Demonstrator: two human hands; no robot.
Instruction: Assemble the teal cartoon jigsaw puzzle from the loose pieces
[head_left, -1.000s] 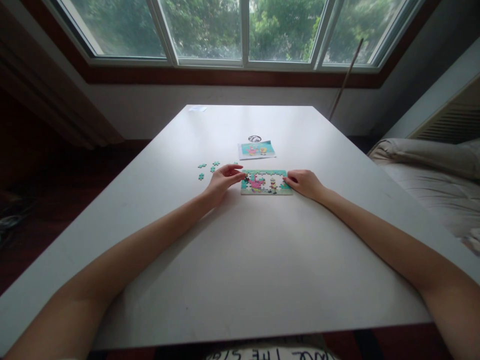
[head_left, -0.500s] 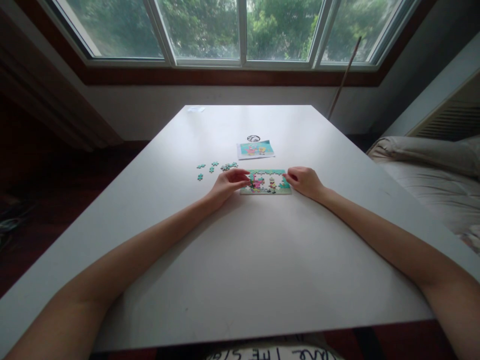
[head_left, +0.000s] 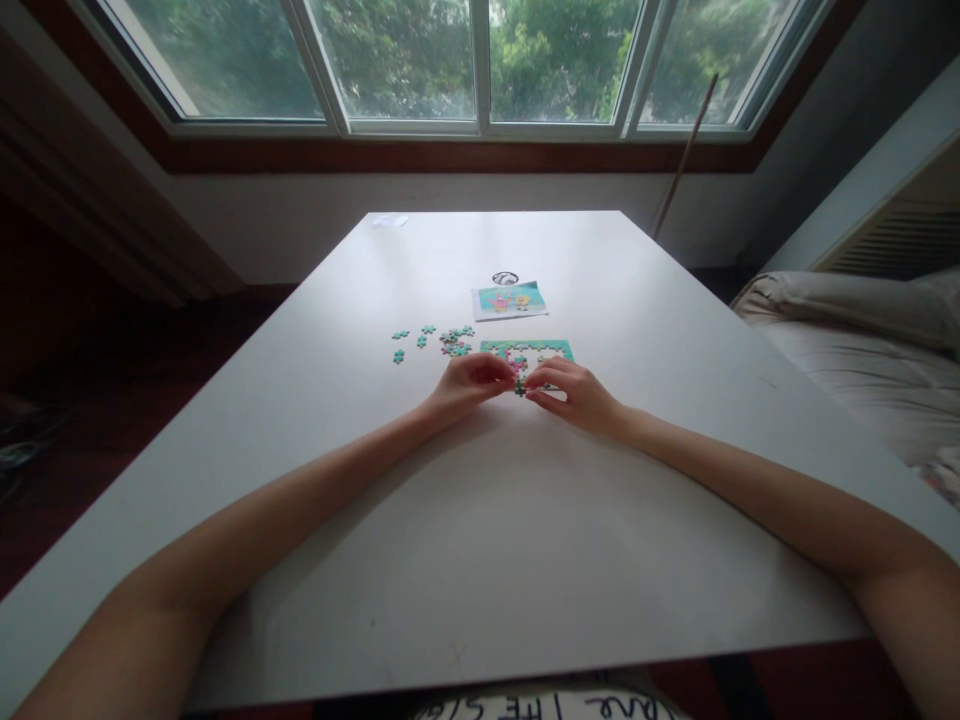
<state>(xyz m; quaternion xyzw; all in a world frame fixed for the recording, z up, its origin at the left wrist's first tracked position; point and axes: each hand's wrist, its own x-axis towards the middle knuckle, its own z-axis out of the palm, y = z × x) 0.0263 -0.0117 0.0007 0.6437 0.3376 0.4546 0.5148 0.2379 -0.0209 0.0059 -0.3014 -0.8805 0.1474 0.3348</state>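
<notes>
Bench (head_left: 495, 560) is white, with bare surface at the near edge and both forearms stretched out across it. Left hand (head_left: 469, 385) and right hand (head_left: 576, 397) meet mid-bench, knuckles up and fingers curled in. Both sets of fingertips are pinched on one small dark puzzle piece (head_left: 519, 386); I can't tell which hand carries the load. The piece sits at the near edge of the puzzle board (head_left: 534, 349), touching or just over it, too small to resolve. The board lies flat just beyond the hands; its teal border is filled and white gaps show inside. Loose pieces (head_left: 454, 342) are clustered just left of the board, with a few more strays (head_left: 409, 340) further left, spread apart. The reference picture (head_left: 508, 299) lies flat behind the board, clear of it. A small dark round item (head_left: 505, 278) is right behind that, unreadable. A white slip (head_left: 390, 221) lies at the far left corner. A thin stick (head_left: 681, 160) leans on the wall by the window (head_left: 480, 60). The bed (head_left: 862, 340) is off to the right of the bench.
</notes>
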